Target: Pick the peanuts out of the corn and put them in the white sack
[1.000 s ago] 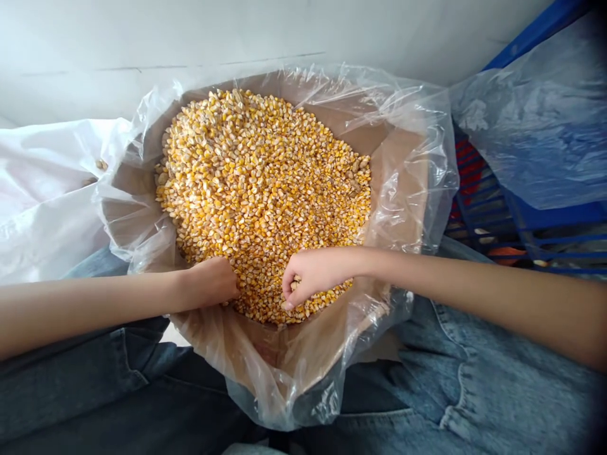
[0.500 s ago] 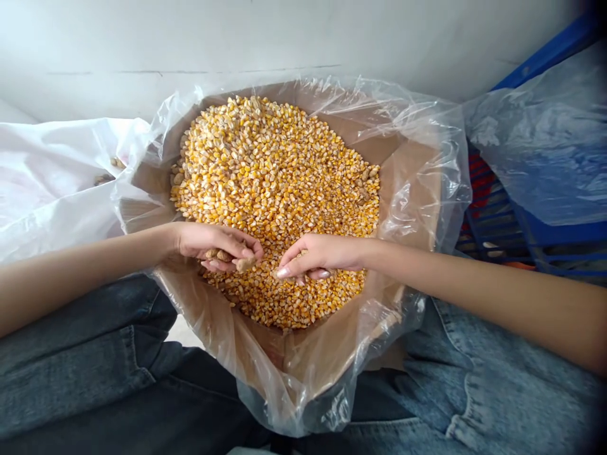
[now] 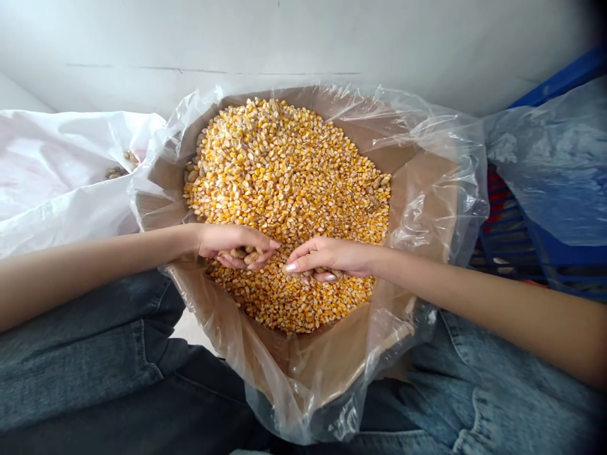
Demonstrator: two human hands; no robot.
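Shifted closer to the right hand [image 3: 332, 254] since earlier, the left hand [image 3: 227, 237] grasps peanuts [image 3: 251, 256]; the right grips some too. These are gathered; others remain among corn [image 3: 284, 170] right in the box [image 3: 429, 180].

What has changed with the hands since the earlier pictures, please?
The left hand and the right hand have moved forward and closer together over the corn kernels. The left hand has turned, and peanuts now show in its grasp. The plastic-lined box and corn mound look much the same.
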